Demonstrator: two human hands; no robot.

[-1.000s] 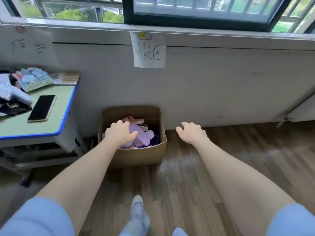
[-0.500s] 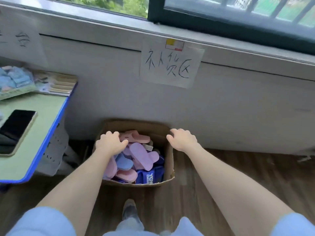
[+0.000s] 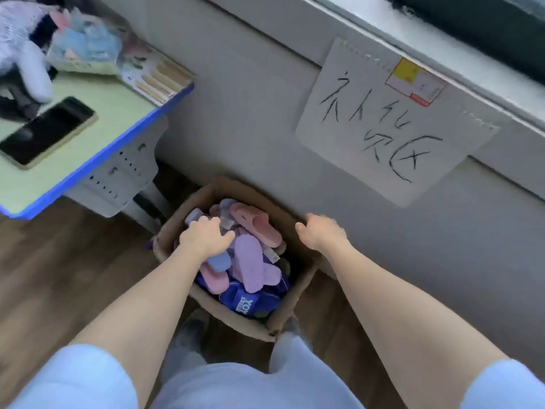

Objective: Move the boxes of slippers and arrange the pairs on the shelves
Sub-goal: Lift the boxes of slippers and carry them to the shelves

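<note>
While the person is looking down at the floor, a green desk [image 3: 124, 107] with a blue edge is standing at the far left. A black phone [image 3: 47, 131] is lying flat on it, and a blurry heap of soft things and packs [image 3: 85, 51] is sitting behind the phone.

Just to the right of the desk, a brown cardboard box [image 3: 233, 320] is sitting on the wooden floor [image 3: 59, 276], close to the grey wall. The box is open on top and is holding a jumble of slippers.

The left hand [image 3: 206, 237] is reaching down into the left side of the box. Its fingers are curling down over the slippers near the left rim, but I cannot tell if they are gripping the rim, a slipper or nothing at all.

A pink slipper [image 3: 256, 224] is lying at the back of the heap. A purple slipper [image 3: 249, 262] is lying bottom-up in the middle. A dark blue pack [image 3: 250, 301] with white letters is sitting at the near side.

The right hand [image 3: 321, 233] is sitting on the right rim of the box. Its fingers are curling over the edge and its thumb is pointing in toward the slippers, so it is gripping the box.

Further right, a white paper sign [image 3: 380, 122] with black handwriting is hanging on the wall, up above the box.
</note>
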